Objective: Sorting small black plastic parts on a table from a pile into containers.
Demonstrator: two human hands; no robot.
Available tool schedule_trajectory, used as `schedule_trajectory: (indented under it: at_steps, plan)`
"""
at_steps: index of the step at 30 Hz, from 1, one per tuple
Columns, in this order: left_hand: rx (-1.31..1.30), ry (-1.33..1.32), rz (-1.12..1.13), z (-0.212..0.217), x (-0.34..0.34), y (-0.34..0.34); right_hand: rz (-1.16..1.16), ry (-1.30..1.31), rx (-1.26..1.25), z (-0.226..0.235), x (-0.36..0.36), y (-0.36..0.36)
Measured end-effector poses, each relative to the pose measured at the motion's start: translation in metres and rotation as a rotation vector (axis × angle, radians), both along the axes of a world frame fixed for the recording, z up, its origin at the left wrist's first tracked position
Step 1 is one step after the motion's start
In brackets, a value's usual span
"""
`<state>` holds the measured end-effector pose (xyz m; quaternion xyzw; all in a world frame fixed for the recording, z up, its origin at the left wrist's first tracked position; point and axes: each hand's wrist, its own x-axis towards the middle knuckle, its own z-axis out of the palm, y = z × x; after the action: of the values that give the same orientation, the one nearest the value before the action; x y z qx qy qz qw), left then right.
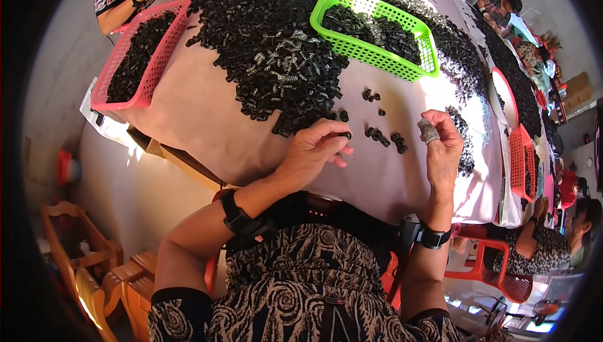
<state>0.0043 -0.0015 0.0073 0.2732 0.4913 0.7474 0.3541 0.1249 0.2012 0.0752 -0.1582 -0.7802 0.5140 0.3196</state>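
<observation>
We find a small black part [345,135] pinched in the left hand [312,151], between thumb and forefinger, above the table [188,106]. The right hand [443,144] is partly curled; we cannot tell its contents. We judge the part light, stiff, possibly slippery; grip its sides.

Small black piece [345,135] | partly hidden | pinched in left grip [314,150]

1. Far basket [367,53]: lime green.
2. Left basket [162,59]: pink.
3. Right basket [517,161]: orange-red.
4. Heaped small parts [251,28]: black.
5. Springs [286,78] among them: silvery.
6. Tablecloth [188,91]: pale pink.
7. Near garment [301,279]: black with tan swirls.
8. Finger wrapping [429,132] on right hand [443,144]: grey.
</observation>
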Motion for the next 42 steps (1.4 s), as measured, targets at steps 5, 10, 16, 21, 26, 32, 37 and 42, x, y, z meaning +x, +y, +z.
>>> schedule_trajectory:
  at_steps: [5,10,16,21,26,32,37,42]
  plan:
    - [0.042,0.027,-0.01,-0.001,0.001,0.001,-0.034,-0.2,0.094,-0.024,0.006,0.022]
    - [0.036,0.014,-0.021,-0.001,0.001,0.0,-0.059,-0.328,0.26,-0.03,0.01,0.035]
    - [0.039,0.064,-0.038,-0.003,0.001,0.0,0.059,-0.433,0.234,-0.026,0.018,0.038]
    - [0.018,0.091,-0.048,0.0,0.002,0.0,0.02,-0.557,0.304,-0.022,0.008,0.021]
    - [0.017,0.083,-0.048,-0.001,0.002,-0.001,0.032,-0.382,0.352,-0.031,-0.002,0.009]
    - [0.013,0.045,-0.035,0.0,0.004,0.0,-0.047,-0.296,0.405,-0.029,-0.007,0.01]
    - [0.017,0.052,-0.033,-0.002,0.003,-0.001,-0.052,-0.219,0.27,-0.029,-0.021,0.011]
    - [-0.012,0.059,-0.029,0.001,0.003,0.0,0.099,-0.318,0.399,-0.023,-0.046,0.014]
